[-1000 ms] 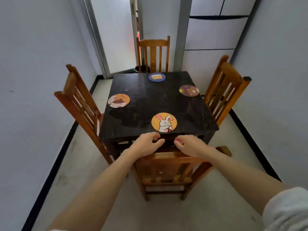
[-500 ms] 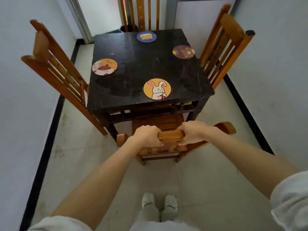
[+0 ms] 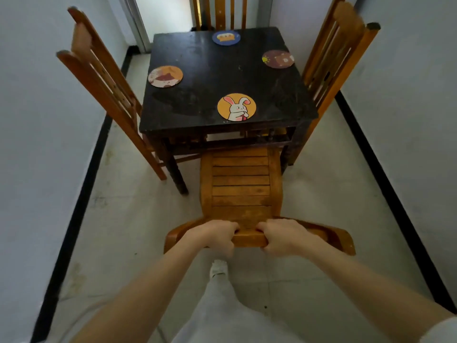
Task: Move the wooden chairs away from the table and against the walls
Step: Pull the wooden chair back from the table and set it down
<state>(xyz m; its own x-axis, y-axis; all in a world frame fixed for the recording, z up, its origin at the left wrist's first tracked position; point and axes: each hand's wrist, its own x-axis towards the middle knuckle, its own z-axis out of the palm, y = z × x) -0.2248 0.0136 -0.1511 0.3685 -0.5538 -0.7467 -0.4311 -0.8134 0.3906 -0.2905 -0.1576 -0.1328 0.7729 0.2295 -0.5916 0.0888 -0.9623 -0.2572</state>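
Both hands, left [image 3: 214, 237] and right [image 3: 282, 236], clench the near chair's [image 3: 241, 184] top rail. Its seat front lies under the bench [image 3: 222, 78].

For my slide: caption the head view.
Both hands, left hand and right hand, grip a wooden chair partly out from the dark table.

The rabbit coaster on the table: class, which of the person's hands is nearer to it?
Right, narrowly. The right hand grips the chair's top rail below and slightly right of the rabbit coaster; the left hand grips the same rail a little further off, below and left.
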